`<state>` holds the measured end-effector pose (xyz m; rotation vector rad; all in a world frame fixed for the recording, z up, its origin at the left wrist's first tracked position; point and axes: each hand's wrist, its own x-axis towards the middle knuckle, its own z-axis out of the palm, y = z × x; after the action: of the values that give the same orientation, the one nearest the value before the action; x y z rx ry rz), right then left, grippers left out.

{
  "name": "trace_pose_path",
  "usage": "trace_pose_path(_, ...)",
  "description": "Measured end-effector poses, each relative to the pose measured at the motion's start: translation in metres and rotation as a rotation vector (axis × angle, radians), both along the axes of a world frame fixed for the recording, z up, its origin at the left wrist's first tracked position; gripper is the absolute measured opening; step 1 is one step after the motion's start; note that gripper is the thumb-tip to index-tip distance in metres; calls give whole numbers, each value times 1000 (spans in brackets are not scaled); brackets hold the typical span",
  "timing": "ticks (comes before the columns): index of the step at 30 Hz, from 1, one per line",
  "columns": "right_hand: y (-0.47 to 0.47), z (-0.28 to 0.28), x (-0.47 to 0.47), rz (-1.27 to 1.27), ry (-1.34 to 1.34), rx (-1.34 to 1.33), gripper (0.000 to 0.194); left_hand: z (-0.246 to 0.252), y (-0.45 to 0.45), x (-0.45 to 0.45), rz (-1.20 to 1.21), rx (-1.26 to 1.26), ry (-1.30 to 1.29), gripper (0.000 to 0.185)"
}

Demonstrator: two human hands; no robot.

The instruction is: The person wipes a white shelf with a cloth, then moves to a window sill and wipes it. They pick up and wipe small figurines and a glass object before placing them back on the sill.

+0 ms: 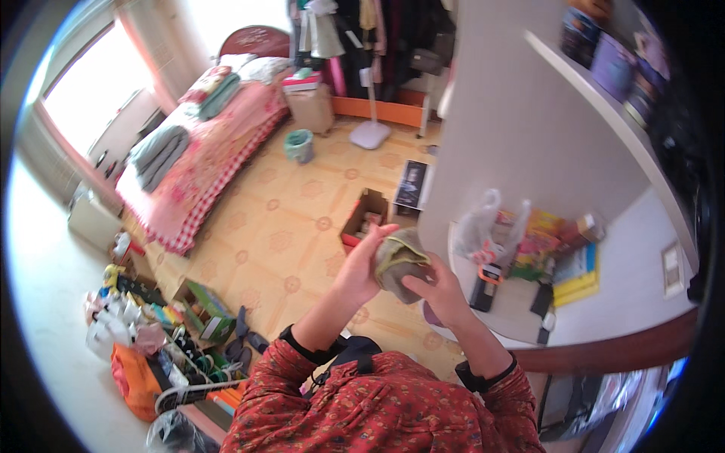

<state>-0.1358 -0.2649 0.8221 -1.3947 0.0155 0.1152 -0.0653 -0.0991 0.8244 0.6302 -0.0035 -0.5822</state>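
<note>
A rolled grey-brown cloth item (pixel 399 272) with yellow-green edging is held up in front of my chest, over the tiled floor. Whether it is a sock, a glove or a folded cloth, I cannot tell. My left hand (pixel 362 263) grips it from the left side, thumb pointing up along its edge. On the right, my right hand (pixel 440 290) pinches its lower fold between thumb and fingers. An opening in the fabric faces upward between both hands. Just beyond my left hand, an open cardboard box (pixel 365 218) with small things inside stands on the floor.
To the right, a white counter (pixel 512 317) bears plastic bags (pixel 493 226), snack packets and a black device. A bed (pixel 226 147) stands far left, near a small bin (pixel 299 146). Shoes, bags and a green box (pixel 207 311) crowd the lower left.
</note>
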Motion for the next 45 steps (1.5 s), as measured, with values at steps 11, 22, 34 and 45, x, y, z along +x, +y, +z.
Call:
trace_pose_path(11,128,-51,86,128,-7,-98,13,-52,163,19,46,729,-303,53)
trace_pose_path(22,300,-84,177,112,44,57,11,-81,325,54,500,1020,-412,28)
trace_pose_path(34,407,-93,346,276,227,304,26,-102,457,127,893,650,-19,20)
trace_pose_path(45,512,-70,531,573,326,418,28,-111,505,252,429,958,67,45)
